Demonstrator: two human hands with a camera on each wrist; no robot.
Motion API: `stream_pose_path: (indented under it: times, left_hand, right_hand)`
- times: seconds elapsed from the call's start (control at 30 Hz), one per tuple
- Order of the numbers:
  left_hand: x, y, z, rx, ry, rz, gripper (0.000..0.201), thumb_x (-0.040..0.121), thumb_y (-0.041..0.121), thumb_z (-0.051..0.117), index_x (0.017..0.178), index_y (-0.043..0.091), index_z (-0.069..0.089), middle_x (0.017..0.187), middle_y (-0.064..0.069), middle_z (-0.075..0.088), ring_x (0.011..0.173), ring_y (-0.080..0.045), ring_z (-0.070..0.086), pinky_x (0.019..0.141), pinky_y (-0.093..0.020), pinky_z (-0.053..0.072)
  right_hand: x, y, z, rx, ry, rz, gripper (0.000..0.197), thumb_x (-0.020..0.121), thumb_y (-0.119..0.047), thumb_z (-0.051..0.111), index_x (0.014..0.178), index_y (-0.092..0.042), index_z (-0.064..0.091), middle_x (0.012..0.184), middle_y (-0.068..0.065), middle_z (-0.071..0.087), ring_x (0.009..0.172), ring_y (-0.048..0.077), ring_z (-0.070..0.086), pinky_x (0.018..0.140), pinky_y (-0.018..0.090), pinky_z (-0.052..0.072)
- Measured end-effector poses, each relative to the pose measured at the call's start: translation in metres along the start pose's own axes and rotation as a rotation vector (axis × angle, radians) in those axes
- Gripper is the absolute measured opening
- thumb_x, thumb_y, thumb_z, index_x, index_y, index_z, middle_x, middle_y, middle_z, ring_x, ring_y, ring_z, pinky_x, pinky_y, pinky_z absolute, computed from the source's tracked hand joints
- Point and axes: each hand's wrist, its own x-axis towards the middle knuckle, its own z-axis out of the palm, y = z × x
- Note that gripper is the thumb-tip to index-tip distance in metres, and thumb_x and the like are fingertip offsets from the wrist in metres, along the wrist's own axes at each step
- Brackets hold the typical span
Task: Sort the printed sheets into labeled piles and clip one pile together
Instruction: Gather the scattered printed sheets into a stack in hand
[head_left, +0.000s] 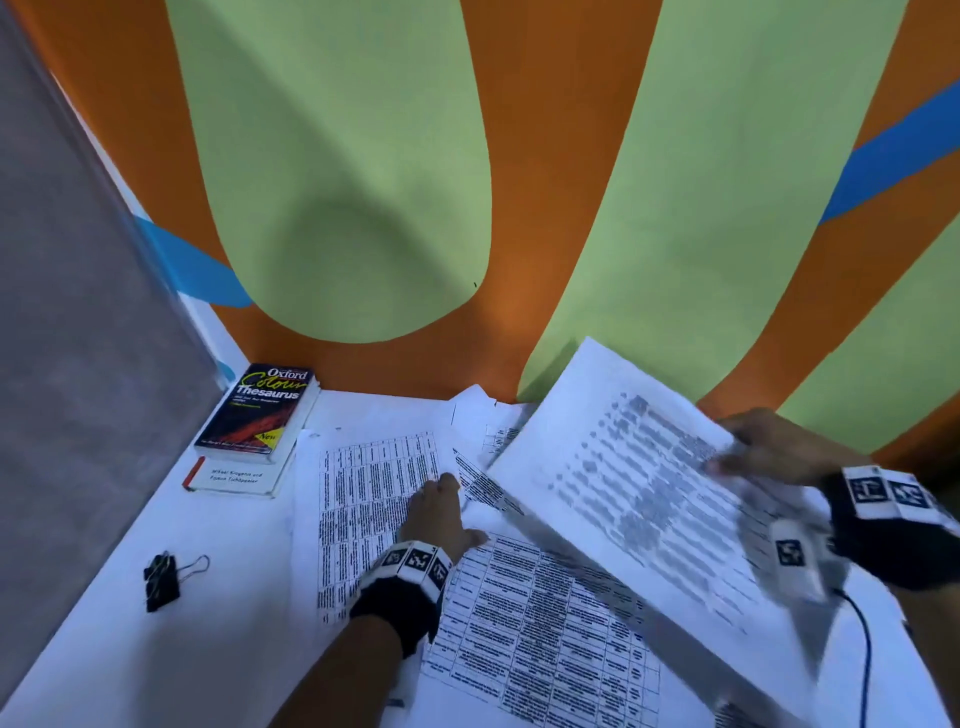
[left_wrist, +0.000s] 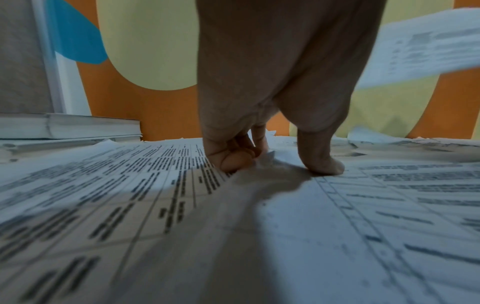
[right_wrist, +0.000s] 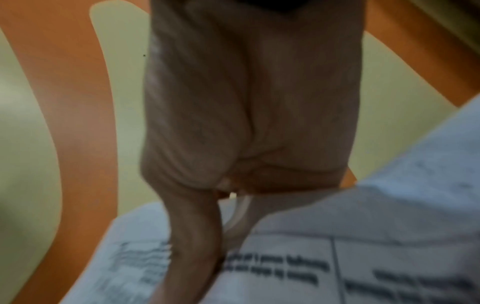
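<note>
Two hands are working on the sorting at the same moment. The right hand (head_left: 769, 447) is pinching one printed sheet (head_left: 639, 488) by its edge, thumb on the printed face and the other fingers behind the paper, and is holding it tilted in the air above the table (head_left: 156, 649). The picture of this sheet is blurred, so I judge it is being carried to one of the piles. The left hand (head_left: 436, 514) is resting on the left pile (head_left: 363, 499), with the fingertips (left_wrist: 233, 162) bent down and the thumb pressing on the paper beside it. It is gripping nothing; it seems to be keeping the sheets flat so they are not sliding while the other hand is moving paper over them. A second pile (head_left: 545, 623) with a table in wider cells is lying just beside it, nearer to the person, and more sheets are lying loosely behind, near the wall. I cannot see any labels on the piles. The binder clip (head_left: 163, 579) is lying apart on the left side of the table, not yet used, so clipping is probably waiting until the sorting is finished. Two books (head_left: 260, 415) are stacked in the far left corner.
</note>
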Motion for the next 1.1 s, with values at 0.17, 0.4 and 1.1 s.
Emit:
stream_pose_path:
  times: [0.17, 0.4, 1.1]
  left_hand:
    - [-0.005, -0.001, 0.001, 0.048, 0.056, 0.025, 0.012, 0.086, 0.015, 0.055, 0.096, 0.014, 0.063, 0.107, -0.012, 0.050, 0.107, -0.032, 0.049, 0.081, -0.037, 0.044]
    - [-0.016, -0.006, -0.010, -0.528, 0.033, 0.126, 0.025, 0.073, 0.048, 0.048, 0.060, 0.029, 0.060, 0.062, 0.010, 0.062, 0.061, -0.017, 0.054, 0.065, -0.027, 0.041]
    - [-0.006, -0.089, -0.074, -0.065, 0.225, -0.677, 0.134, 0.049, 0.069, 0.079, 0.144, 0.000, 0.014, 0.144, -0.020, 0.029, 0.133, -0.037, 0.033, 0.103, -0.052, 0.038]
  right_hand:
    - [-0.001, -0.016, 0.060, -0.068, -0.187, -0.021, 0.024, 0.070, -0.037, 0.078, 0.086, -0.021, 0.072, 0.087, -0.002, 0.072, 0.085, 0.018, 0.066, 0.070, 0.024, 0.048]
    - [0.010, -0.067, 0.140, -0.025, -0.184, -0.078, 0.022, 0.080, -0.018, 0.074, 0.097, -0.014, 0.061, 0.094, -0.008, 0.049, 0.083, 0.010, 0.049, 0.066, 0.022, 0.042]
    - [-0.043, 0.000, 0.086, 0.467, 0.203, 0.027, 0.043, 0.069, -0.038, 0.078, 0.056, -0.012, 0.045, 0.049, -0.004, 0.039, 0.048, 0.006, 0.036, 0.047, 0.021, 0.024]
